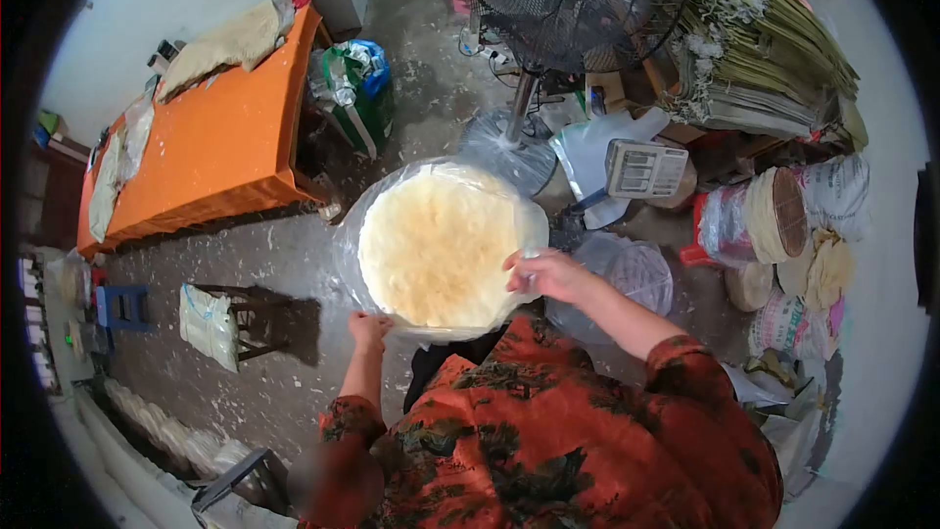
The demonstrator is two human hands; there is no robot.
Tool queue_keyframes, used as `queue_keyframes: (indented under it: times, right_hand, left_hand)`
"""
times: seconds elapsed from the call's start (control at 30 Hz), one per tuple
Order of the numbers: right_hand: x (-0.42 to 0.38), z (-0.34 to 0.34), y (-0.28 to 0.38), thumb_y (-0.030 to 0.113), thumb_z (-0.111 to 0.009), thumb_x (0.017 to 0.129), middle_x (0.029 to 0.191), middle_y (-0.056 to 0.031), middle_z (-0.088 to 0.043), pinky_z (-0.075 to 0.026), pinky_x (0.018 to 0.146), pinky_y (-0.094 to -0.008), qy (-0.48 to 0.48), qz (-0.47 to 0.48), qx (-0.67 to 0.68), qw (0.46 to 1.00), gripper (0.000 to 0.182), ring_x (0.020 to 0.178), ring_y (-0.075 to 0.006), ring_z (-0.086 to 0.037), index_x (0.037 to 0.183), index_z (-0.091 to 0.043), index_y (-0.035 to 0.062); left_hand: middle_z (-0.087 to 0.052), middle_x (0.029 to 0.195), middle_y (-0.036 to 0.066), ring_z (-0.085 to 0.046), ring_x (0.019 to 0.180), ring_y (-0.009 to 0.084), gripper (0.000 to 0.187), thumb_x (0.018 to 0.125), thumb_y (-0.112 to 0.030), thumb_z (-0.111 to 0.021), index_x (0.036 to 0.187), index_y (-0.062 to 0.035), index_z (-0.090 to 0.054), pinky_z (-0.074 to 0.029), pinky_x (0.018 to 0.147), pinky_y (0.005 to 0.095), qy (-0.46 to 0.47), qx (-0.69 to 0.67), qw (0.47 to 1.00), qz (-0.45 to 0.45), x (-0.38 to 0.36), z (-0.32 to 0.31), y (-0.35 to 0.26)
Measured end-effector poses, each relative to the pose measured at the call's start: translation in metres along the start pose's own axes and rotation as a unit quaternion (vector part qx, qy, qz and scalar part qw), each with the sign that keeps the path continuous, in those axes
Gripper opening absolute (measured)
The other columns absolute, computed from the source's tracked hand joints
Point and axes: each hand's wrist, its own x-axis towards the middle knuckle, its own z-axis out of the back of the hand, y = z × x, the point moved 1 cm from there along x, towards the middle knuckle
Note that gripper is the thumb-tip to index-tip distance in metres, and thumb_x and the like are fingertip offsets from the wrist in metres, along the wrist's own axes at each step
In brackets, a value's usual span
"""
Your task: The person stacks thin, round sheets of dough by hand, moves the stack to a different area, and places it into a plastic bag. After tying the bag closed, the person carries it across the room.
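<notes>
The stack of thin round sheets (436, 245) sits inside a clear plastic bag (357, 225), raised in front of the person; the left hand (369, 328) pinches the near edge of the bag with fingers closed narrow on the film, and the right hand (543, 274) lies curled over the right rim, fingertips pressing sheets and plastic together. To do this well, I judge, the two grips should stay level with each other, so the stack does not sag or crack between them; the film wants to be drawn smooth over the rim rather than tugged, since it looks thin. The stack lies just beyond the left fingers and directly under and left of the right fingers, touching both through the plastic. Past the fingertips stands a fan (578, 0); right of the right fingers, a scale (644, 168); far left of the left fingers, an orange table (211, 147).
</notes>
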Motion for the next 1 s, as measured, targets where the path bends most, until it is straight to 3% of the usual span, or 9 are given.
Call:
queue_keyframes:
  times: [0.03, 0.17, 0.3, 0.47, 0.57, 0.73, 0.8, 0.93, 1.0]
  right_hand:
    - [0.012, -0.004, -0.016, 0.017, -0.051, 0.087, 0.075, -0.0071, -0.062, -0.048, 0.076, -0.0315, -0.003, -0.025, -0.001, 1.000, 0.025, 0.079, -0.0210, -0.063, 0.104, -0.053, -0.0010]
    - [0.010, -0.013, -0.036, 0.017, -0.052, 0.087, 0.055, -0.0004, -0.050, -0.046, 0.062, -0.0282, -0.005, -0.020, 0.001, 1.000, 0.025, 0.052, -0.0142, -0.052, 0.104, -0.052, -0.0020]
    - [-0.020, -0.037, -0.004, 0.039, -0.034, 0.094, 0.044, 0.0041, -0.032, -0.040, 0.056, -0.0282, -0.064, 0.054, 0.072, 0.994, 0.046, 0.038, -0.0118, -0.036, 0.103, -0.052, -0.0019]
    - [-0.004, -0.048, -0.004, 0.044, -0.028, 0.095, 0.054, -0.0021, -0.043, -0.045, 0.063, -0.0329, -0.145, -0.002, -0.015, 0.989, 0.054, 0.054, -0.0151, -0.049, 0.096, -0.056, -0.0018]
    - [0.014, -0.068, 0.008, 0.040, -0.031, 0.095, 0.060, -0.0027, -0.048, -0.046, 0.065, -0.0317, -0.204, 0.033, -0.053, 0.977, 0.050, 0.061, -0.0155, -0.053, 0.095, -0.057, -0.0019]
    - [0.021, -0.061, 0.014, 0.036, -0.038, 0.094, 0.064, -0.0021, -0.051, -0.046, 0.065, -0.0311, -0.159, 0.060, -0.017, 0.985, 0.044, 0.066, -0.0150, -0.055, 0.099, -0.058, -0.0026]
    - [0.049, -0.066, 0.000, 0.040, -0.041, 0.092, 0.066, -0.0034, -0.053, -0.047, 0.068, -0.0322, -0.057, 0.007, 0.127, 0.990, 0.048, 0.067, -0.0152, -0.055, 0.106, -0.057, -0.0035]
    - [0.108, -0.123, 0.001, 0.040, -0.052, 0.086, 0.078, -0.0035, -0.057, -0.044, 0.060, -0.0275, -0.156, -0.025, -0.049, 0.986, 0.039, 0.068, -0.0129, -0.055, 0.105, -0.056, 0.0053]
    - [0.118, -0.114, 0.002, 0.038, -0.055, 0.085, 0.089, -0.0064, -0.059, -0.046, 0.061, -0.0287, -0.197, -0.067, -0.121, 0.971, 0.037, 0.075, -0.0160, -0.057, 0.103, -0.055, 0.0051]
  left_hand:
    - [-0.053, 0.067, 0.012, -0.051, 0.051, 0.0236, 0.026, 0.072, 0.003, -0.049, 0.095, -0.0063, -0.043, -0.039, 0.040, 0.0329, 0.052, -0.224, 0.951, 0.206, -0.006, -0.009, 0.001]
    - [-0.049, 0.066, 0.007, -0.045, 0.047, 0.0184, 0.036, 0.069, 0.008, -0.046, 0.101, -0.0070, -0.039, -0.037, 0.040, 0.0270, 0.035, -0.283, 0.935, 0.213, -0.023, 0.019, 0.013]
    - [-0.051, 0.083, 0.008, -0.052, 0.072, 0.0189, 0.044, 0.072, 0.000, -0.057, 0.112, -0.0058, -0.041, -0.044, 0.063, 0.0288, 0.028, -0.112, 0.992, -0.042, 0.023, 0.053, -0.028]
    - [-0.057, 0.111, 0.018, -0.058, 0.092, 0.0302, 0.060, 0.066, -0.011, -0.067, 0.122, -0.0036, -0.045, -0.045, 0.079, 0.0356, -0.044, 0.100, 0.903, -0.416, 0.082, 0.017, -0.124]
    - [-0.062, 0.098, 0.019, -0.061, 0.084, 0.0341, 0.041, 0.066, -0.015, -0.069, 0.103, -0.0012, -0.060, -0.046, 0.074, 0.0373, 0.221, 0.188, 0.947, -0.134, 0.141, -0.015, -0.111]
    - [-0.052, 0.065, -0.004, -0.044, 0.059, 0.0052, 0.005, 0.079, -0.004, -0.055, 0.076, -0.0051, -0.058, -0.038, 0.054, 0.0217, 0.333, -0.203, 0.906, -0.163, 0.067, 0.040, -0.239]
    - [-0.058, 0.074, -0.002, -0.052, 0.069, 0.0074, 0.006, 0.080, -0.003, -0.055, 0.084, -0.0036, -0.059, -0.043, 0.063, 0.0243, 0.478, -0.156, 0.836, -0.220, 0.009, 0.017, -0.224]
    - [-0.060, 0.080, 0.016, -0.058, 0.073, 0.0199, 0.033, 0.072, -0.005, -0.062, 0.104, 0.0012, -0.055, -0.046, 0.068, 0.0334, 0.391, -0.049, 0.809, -0.435, -0.096, 0.016, -0.202]
    - [-0.060, 0.079, 0.015, -0.058, 0.073, 0.0188, 0.031, 0.073, -0.004, -0.062, 0.103, 0.0010, -0.055, -0.046, 0.067, 0.0320, 0.398, -0.060, 0.857, -0.321, -0.067, -0.001, -0.191]
